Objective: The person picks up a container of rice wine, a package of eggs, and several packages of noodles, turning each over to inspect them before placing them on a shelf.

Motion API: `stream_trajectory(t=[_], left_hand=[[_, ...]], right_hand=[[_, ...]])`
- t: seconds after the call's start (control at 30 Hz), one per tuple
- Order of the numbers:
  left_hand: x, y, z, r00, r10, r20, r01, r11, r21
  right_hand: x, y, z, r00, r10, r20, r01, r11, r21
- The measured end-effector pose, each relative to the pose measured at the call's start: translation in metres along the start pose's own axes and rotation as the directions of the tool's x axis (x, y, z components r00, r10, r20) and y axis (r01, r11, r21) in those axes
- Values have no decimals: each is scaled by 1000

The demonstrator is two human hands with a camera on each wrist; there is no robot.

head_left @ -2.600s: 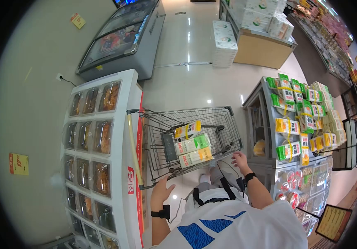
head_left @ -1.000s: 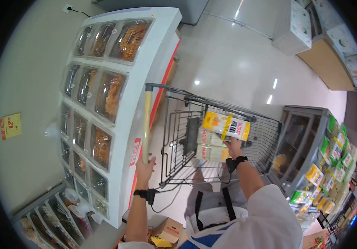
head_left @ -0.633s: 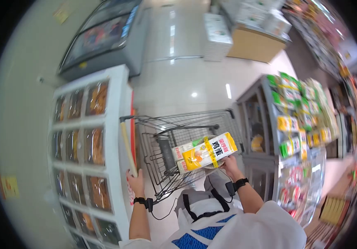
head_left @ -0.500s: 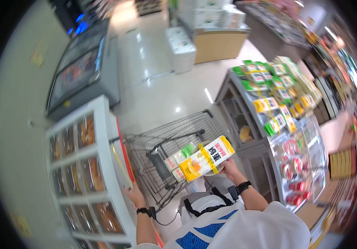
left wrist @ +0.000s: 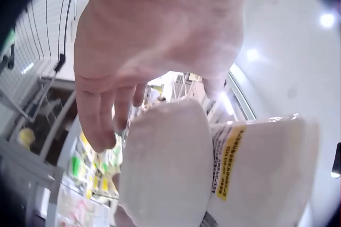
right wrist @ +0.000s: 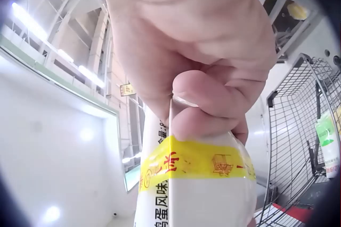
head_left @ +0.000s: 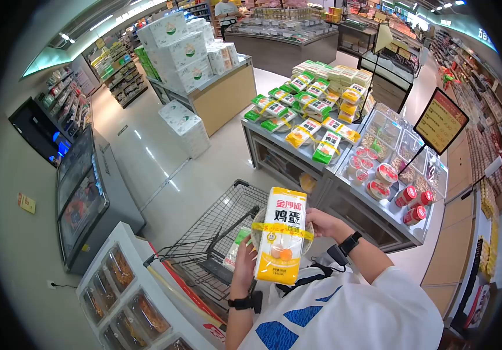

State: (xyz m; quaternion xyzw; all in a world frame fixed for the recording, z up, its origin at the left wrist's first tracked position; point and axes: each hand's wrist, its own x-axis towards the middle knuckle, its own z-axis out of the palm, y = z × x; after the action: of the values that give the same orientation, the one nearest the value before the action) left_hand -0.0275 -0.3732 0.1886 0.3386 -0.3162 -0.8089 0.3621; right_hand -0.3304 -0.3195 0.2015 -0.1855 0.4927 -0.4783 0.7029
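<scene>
My right hand (head_left: 324,224) pinches the right edge of a yellow-and-white pack of egg noodles (head_left: 286,209), held upright above the shopping cart. Yellow tape binds a round bowl (left wrist: 165,158) behind the pack. In the right wrist view, curled fingers (right wrist: 205,99) grip the pack beside the tape. My left hand (head_left: 243,265) is raised at the pack's left side, fingers extended beside the bowl. From the left wrist, that palm (left wrist: 160,35) faces the bowl's pale base with the fingers spread. Another noodle pack (head_left: 236,248), white and green, lies in the wire cart (head_left: 234,185), partly hidden.
On my right stands a counter with taped noodle packs (head_left: 303,133), clear bins and red-lidded jars (head_left: 405,196). To my left are a white display of boxed food (head_left: 124,267) and a freezer (head_left: 82,192). Stacked tissue packs (head_left: 184,127) stand ahead on the floor.
My right hand, unoccupied at first, picked the yellow noodle pack out of the cart and raised it. My left hand left the cart handle and came up beside the pack. The view tilted up.
</scene>
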Motion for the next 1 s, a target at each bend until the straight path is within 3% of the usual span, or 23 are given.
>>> stream_trajectory(t=[0.03,0.07,0.13,0.17,0.23,0.3,0.37,0.43,0.5,0.53,0.67,0.73,0.83,0.97,1.0], left_hand=[[1,8,26,979,-31,200,73,975,-208],[4,11,44,977,-30,210,75,975,-210],[2,13,67,942,-255,219,289,947,-142],[3,11,74,940,-269,212,301,944,-136],[8,7,90,932,-227,283,320,881,-348],[2,13,108,930,-243,275,331,880,-341],[-1,19,127,943,-167,287,262,904,-338],[-4,17,138,951,-146,272,239,906,-351],[-12,16,154,990,-72,121,105,950,-294],[-13,13,160,991,-63,119,96,952,-292],[-14,2,181,998,23,54,-3,939,-343],[-7,-5,183,995,89,49,-67,938,-341],[-10,-5,195,990,144,5,-139,967,-213],[-10,-7,198,974,219,-64,-222,974,-41],[-11,-2,197,969,245,10,-245,965,97]], right_hand=[[-12,-11,7,1000,-1,-7,1,1000,6],[-29,-30,15,998,47,34,-44,995,-87],[-48,-53,25,995,91,30,-83,976,-200],[-57,-61,24,995,97,28,-90,978,-187],[-76,-76,17,996,-61,57,74,963,-261],[-91,-76,12,990,-93,107,112,976,-189],[-101,-75,0,973,-218,74,217,976,15],[-108,-74,-14,952,-254,169,239,966,100],[-113,-65,-12,887,-462,-3,442,846,299],[-119,-63,-11,893,-451,-18,447,879,168],[-111,-31,-3,864,-489,119,447,855,263],[-109,-22,2,923,-306,231,215,912,350],[-114,-26,-1,941,-282,188,189,897,400],[-121,-33,-9,936,-331,117,267,889,373],[-123,-36,-11,911,-408,58,380,888,260]])
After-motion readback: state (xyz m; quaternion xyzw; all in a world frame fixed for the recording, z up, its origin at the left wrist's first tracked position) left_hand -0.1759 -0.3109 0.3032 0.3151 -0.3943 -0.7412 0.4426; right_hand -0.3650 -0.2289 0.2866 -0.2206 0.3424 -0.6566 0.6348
